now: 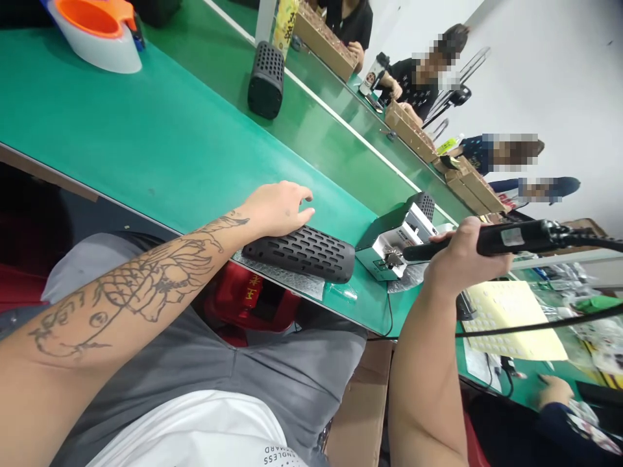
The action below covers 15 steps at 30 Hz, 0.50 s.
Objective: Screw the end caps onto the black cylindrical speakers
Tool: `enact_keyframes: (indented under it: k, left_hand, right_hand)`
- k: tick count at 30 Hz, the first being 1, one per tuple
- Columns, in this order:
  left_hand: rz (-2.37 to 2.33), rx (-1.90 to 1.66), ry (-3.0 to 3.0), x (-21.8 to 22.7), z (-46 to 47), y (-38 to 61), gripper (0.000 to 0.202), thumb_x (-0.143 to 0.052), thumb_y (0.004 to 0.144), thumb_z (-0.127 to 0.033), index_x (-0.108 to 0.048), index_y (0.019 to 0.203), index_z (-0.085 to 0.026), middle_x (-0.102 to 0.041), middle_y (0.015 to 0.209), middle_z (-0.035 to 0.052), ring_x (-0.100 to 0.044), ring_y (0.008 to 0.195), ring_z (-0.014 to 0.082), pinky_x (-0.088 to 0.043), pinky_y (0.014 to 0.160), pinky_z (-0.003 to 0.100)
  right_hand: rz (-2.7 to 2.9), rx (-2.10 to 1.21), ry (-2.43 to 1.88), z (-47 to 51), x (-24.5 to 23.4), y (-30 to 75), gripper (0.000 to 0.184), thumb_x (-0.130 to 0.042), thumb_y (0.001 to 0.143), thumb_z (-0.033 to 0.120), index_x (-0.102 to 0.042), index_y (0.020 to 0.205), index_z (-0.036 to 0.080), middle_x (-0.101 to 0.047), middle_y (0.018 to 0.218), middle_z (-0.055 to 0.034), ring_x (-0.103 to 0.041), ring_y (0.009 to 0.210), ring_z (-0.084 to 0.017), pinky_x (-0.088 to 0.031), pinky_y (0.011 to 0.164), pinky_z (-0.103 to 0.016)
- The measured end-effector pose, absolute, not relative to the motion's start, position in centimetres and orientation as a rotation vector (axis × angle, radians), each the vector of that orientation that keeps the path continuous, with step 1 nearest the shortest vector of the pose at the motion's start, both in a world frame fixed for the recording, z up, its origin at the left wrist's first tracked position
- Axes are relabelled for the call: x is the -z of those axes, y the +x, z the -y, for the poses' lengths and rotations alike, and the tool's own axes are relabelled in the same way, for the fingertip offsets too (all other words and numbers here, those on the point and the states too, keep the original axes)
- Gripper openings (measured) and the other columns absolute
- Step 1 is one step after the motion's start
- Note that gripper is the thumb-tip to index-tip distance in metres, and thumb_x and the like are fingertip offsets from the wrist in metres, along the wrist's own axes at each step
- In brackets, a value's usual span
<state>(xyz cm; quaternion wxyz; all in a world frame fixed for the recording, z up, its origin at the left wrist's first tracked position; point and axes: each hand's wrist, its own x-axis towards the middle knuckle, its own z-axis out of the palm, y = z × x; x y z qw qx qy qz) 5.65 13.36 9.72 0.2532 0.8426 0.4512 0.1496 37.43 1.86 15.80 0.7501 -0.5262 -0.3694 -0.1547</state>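
Note:
My left hand [282, 209] is open, with thumb and forefinger apart. It rests at the far edge of a black perforated housing [311, 251], which lies on its side along the near table edge over a piece of bubble wrap [292, 280]. My right hand [455, 256] is wrapped round a black electric screwdriver [516, 238] with a cord at its back end. The screwdriver's tip reaches the front of a silver screw feeder [394, 246]. Whether the tip touches a screw is too small to tell.
One black perforated housing [266, 81] stands farther back, and another [422, 204] is behind the feeder. At upper left sits an orange and white tape dispenser [97, 32]. A yellow sheet [511, 318] lies right. Several people work across the bench; a co-worker's hand [555, 391] is at lower right.

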Motion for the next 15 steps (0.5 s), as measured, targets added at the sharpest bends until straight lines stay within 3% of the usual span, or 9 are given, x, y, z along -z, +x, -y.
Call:
enact_keyframes:
  k: [7,15]
  left_hand:
    - [-1.226,-0.410,2.290,-9.7,-13.3,5.6,0.056,-0.062,0.116,-0.054,-0.083,0.161,-0.028,-0.090,0.149,0.0095,-0.082,0.140,0.0372,-0.067,0.116,0.046]
    - [-1.188,-0.430,2.271,-9.4,-13.4,5.6,0.053,-0.064,0.116,-0.051,-0.084,0.160,-0.028,-0.091,0.147,0.0079,-0.084,0.137,0.0341,-0.067,0.115,0.043]
  right_hand:
    - [0.814,0.302,-1.123,-1.5,-13.0,38.9,0.028,-0.094,0.087,0.014,-0.071,0.076,0.026,-0.065,0.059,0.0064,-0.065,0.039,-0.017,-0.054,0.039,-0.025]
    - [0.751,0.205,-1.123,0.4,-16.5,32.5,0.017,-0.084,0.082,0.010,-0.074,0.079,0.024,-0.064,0.061,0.0041,-0.061,0.044,-0.016,-0.056,0.042,-0.031]
